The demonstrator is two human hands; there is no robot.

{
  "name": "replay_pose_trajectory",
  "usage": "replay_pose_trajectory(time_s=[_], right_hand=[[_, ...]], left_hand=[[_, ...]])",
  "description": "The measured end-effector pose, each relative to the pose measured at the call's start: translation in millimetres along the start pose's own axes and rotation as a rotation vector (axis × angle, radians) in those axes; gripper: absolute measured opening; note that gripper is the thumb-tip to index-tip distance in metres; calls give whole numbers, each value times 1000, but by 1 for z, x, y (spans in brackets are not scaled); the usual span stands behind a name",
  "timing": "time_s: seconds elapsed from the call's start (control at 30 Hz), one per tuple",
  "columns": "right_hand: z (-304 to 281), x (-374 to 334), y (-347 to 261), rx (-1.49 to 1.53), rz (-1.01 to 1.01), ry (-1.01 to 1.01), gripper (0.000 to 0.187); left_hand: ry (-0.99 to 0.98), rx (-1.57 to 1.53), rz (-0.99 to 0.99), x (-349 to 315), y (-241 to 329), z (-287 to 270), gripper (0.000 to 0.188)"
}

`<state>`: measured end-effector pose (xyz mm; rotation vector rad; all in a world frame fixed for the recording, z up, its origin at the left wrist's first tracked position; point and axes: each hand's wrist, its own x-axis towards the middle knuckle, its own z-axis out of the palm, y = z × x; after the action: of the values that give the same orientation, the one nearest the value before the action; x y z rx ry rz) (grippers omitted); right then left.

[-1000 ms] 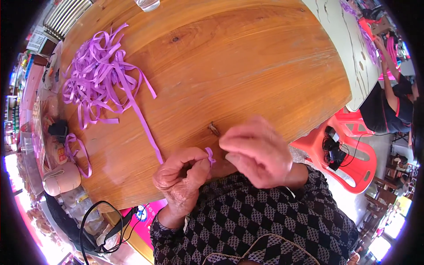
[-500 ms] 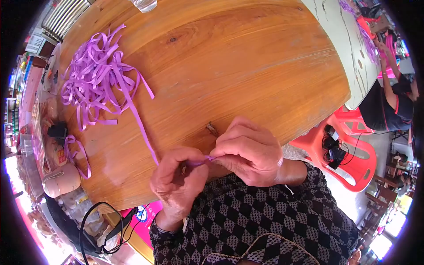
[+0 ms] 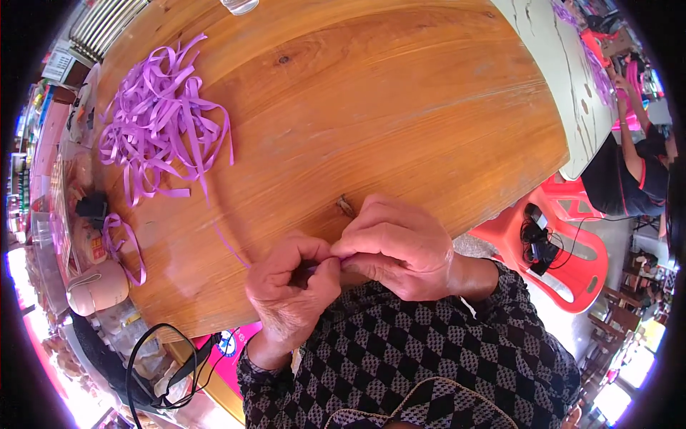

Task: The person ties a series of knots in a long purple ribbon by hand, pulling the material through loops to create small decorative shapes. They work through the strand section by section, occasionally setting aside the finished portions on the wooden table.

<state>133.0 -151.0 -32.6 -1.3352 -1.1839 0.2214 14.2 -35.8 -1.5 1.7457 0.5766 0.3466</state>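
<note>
Left hand [image 3: 291, 280] and right hand [image 3: 401, 249] both pinched purple ribbon [image 3: 346, 259] by the tabletop's near edge [image 3: 193, 318], ribbon pile [image 3: 161, 125] far left, open room centre-right.

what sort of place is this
Perhaps an informal workroom or small shop: a heap of purple ribbon lies on a wooden table, a red plastic chair stands nearby, and another person is at the right.

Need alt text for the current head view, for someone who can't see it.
A person's left hand and right hand meet, pinching a purple ribbon at the near edge of a wooden table. A tangled pile of purple ribbons lies on the table's left side, and a red chair stands to the right.
</note>
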Motion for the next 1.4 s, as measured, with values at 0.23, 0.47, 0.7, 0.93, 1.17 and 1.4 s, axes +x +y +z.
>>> replay_pose_trajectory(time_s=[0.23,0.47,0.7,0.93,1.17,1.4], right_hand=[[-2,0,1,109,47,-19,25],[-8,2,-2,221,156,-95,24],[-10,-1,-2,250,165,-109,28],[-10,-2,-7,248,258,-109,38],[-6,-2,-2,91,122,-64,33],[-6,-4,1,76,109,-39,25]], left_hand=[[-16,-158,-118,1,2,1,3],[-31,-401,-271,2,0,1,2],[10,-537,-298,0,-3,2,4],[68,-283,-170,-3,-3,5,3],[19,-191,-71,-2,-3,7,1],[8,-431,-245,0,-2,10,1]])
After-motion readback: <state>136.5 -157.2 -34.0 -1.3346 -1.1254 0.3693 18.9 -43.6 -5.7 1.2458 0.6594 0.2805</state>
